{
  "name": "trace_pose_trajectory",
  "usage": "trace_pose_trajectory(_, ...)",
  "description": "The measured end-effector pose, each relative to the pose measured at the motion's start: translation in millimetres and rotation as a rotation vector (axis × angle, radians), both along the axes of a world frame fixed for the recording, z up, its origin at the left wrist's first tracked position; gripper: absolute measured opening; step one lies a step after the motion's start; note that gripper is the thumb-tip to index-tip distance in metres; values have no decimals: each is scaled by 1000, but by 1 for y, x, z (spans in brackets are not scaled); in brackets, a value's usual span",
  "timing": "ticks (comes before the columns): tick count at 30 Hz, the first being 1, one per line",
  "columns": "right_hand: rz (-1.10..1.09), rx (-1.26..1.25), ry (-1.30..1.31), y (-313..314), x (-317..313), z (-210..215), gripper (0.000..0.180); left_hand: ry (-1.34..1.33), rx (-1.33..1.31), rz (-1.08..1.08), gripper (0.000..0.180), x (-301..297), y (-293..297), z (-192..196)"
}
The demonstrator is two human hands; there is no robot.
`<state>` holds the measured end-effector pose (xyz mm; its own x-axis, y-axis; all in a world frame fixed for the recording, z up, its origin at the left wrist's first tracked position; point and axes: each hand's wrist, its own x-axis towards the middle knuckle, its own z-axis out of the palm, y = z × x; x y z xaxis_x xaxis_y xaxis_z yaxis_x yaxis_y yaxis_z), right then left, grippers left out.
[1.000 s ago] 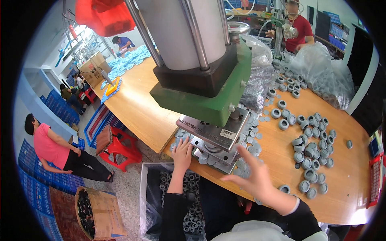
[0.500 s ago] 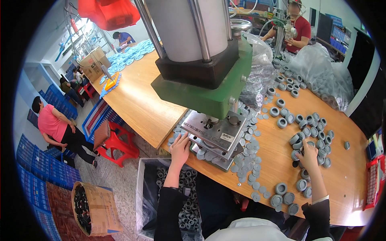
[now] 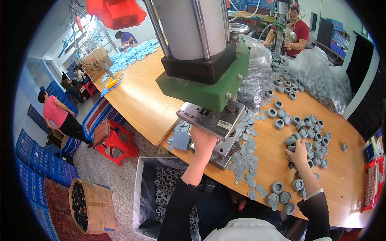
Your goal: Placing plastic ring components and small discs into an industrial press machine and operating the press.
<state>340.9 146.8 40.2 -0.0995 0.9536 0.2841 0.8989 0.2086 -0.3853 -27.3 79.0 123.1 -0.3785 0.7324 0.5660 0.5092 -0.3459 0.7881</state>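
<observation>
My left hand [image 3: 203, 139] reaches into the gap of a bench press, under its upper steel die plate [image 3: 213, 118]; the fingers are hidden there. The lower die plate [image 3: 223, 148] lies just right of the hand. My right hand [image 3: 298, 153] is at the near left side of a pile of ribbed grey ring-shaped caps [image 3: 317, 136], its fingers curled round a grey cap [image 3: 290, 140]. Flat grey discs [image 3: 246, 158] lie scattered right of the press. Left of my left wrist is a blue-grey square block [image 3: 181, 140].
The press's green head [image 3: 209, 86] hangs over the table. A lined bin [image 3: 139, 176] of grey rings stands below the table edge, a red stool [image 3: 116, 140] left of it. Plastic bags [image 3: 321, 76] lie at the back right, where a person in red [image 3: 299, 34] works.
My left hand has moved right, from beside the press into the gap under its upper plate, uncovering the blue-grey block. My right hand has shifted slightly left and curls round a cap.
</observation>
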Motion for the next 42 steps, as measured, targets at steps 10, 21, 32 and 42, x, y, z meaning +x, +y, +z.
trace_pose_trajectory(10, 128, 76, 68, -3, -10, 7, 31, -35, 236, 230, 51, 13, -41, -46)
trace_pose_trajectory(21, 115, 68, 269, -37, -43, 48, 48, 23, 122, 379, 41, -53, -97, -75)
trace_pose_trajectory(32, 627, -44, 603, -80, -230, 103, 50, 146, -196, 218, 39, -115, -45, -97)
trace_pose_trajectory(42, 617, -352, 633, -64, -251, 116, 54, 265, -326, 204, 39, -122, -23, -107)
